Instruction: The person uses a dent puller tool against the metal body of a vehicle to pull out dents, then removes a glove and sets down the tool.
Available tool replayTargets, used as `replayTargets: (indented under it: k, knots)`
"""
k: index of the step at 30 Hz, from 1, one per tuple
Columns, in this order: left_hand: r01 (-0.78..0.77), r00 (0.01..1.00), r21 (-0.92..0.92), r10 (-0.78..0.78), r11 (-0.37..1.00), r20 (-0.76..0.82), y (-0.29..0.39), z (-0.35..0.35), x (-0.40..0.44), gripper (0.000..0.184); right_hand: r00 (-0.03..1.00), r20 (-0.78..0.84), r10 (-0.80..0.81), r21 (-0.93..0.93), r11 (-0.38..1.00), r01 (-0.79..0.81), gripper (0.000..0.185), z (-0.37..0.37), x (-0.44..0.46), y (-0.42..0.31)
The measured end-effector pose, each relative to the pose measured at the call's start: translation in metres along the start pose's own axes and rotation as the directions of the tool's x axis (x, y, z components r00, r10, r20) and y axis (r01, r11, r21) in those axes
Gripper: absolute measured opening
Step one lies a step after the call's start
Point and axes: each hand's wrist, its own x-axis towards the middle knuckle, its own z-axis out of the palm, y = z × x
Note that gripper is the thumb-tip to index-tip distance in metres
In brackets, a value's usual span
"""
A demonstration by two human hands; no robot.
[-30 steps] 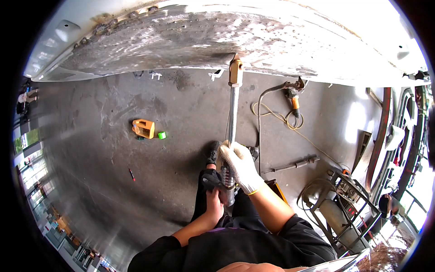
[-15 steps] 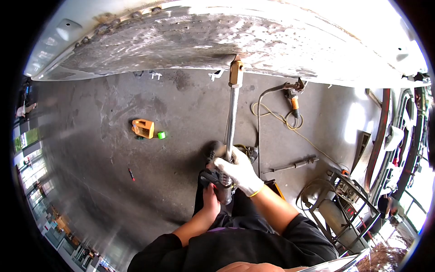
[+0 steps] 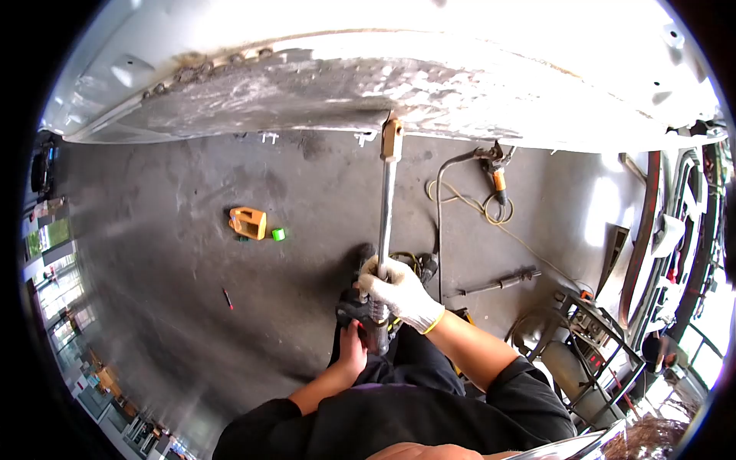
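A dent puller with a long silver shaft (image 3: 388,207) and a brass-coloured head (image 3: 392,139) stretches from my body to the car body panel (image 3: 322,88). Its thin front end appears to meet the bare, scuffed metal. My right hand (image 3: 402,294), in a white glove, is closed around the shaft near its rear. Below it, my bare left hand (image 3: 353,346) is closed on the puller's dark handle (image 3: 351,308); some of its fingers are hidden. The puller's grey rear end (image 3: 376,337) sits between the hands, close to my lap.
An orange jug (image 3: 248,223) and a green cap (image 3: 278,234) lie on the floor at left, with a red-black marker (image 3: 228,299) nearer. At right are an angle grinder (image 3: 499,180) with its cord, a slide-hammer-like rod (image 3: 498,282) and a metal cart (image 3: 571,360). A dark cable hangs beside my right arm.
The view has tilted up, showing more of the panel. The puller's head sits slightly lower and further left in view. My right hand has shifted slightly left on the shaft; both hands keep their hold.
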Motion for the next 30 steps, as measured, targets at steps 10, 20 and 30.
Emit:
replayTargets:
  k: [10,20,30]
  knots:
    - [0.176,0.984,-0.201,-0.167,0.964,0.062,0.017,0.021,-0.007,0.037,0.982,0.187,0.017,0.064,0.997,-0.03,0.013,-0.018,0.002,0.008]
    - [-0.005,0.999,-0.147,0.0,0.989,-0.032,0.014,0.026,0.004,0.048,0.996,0.087,-0.016,-0.139,0.99,0.029,0.016,-0.02,0.007,0.003]
    - [-0.026,1.0,-0.11,0.025,0.994,-0.008,-0.004,0.003,0.033,0.048,1.0,0.001,-0.003,-0.098,0.995,0.003,0.013,-0.009,0.009,-0.001]
